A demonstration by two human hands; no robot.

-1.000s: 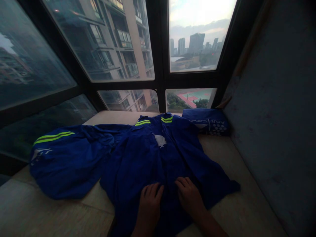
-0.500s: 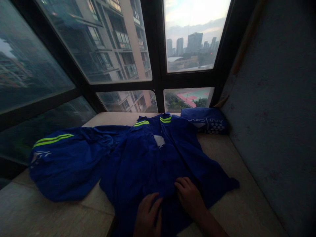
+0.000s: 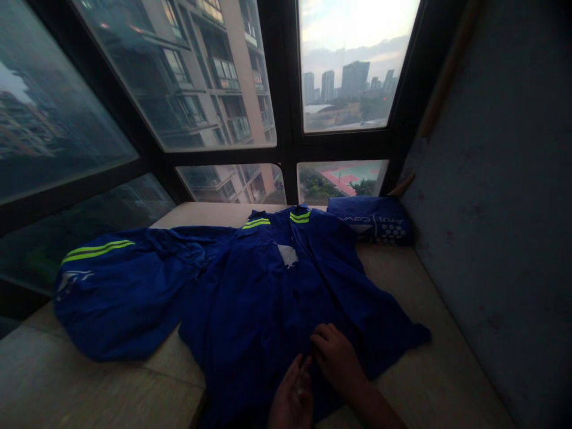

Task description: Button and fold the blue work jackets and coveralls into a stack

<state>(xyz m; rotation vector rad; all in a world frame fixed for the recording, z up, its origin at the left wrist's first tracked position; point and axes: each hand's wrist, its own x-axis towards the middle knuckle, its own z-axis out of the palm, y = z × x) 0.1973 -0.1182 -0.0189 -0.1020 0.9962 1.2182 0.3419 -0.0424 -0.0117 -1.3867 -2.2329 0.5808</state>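
Note:
A blue work jacket [image 3: 250, 298] with yellow-green stripes near the collar lies spread out, its collar toward the window. My right hand [image 3: 338, 357] is closed on the front of the jacket in its lower part, fingertips pinching the cloth. Just left of it and a little nearer to me, my left hand [image 3: 292, 396] is turned on its side, fingers drawn together at the same edge of cloth. The fingertips of the two hands almost meet. Shadow and the dark cloth hide what exactly lies between them.
Another blue garment [image 3: 120, 298] with a striped edge lies bunched to the left. A folded blue packet [image 3: 375, 220] with white lettering rests at the back right by the wall [image 3: 487, 238]. Everything sits on a pale tiled ledge [image 3: 156, 381] under dark-framed windows [image 3: 286, 143].
My left hand has moved right, up close to my right hand, and its fingers have drawn together. My right hand has shifted slightly left. The garments lie nearly as before.

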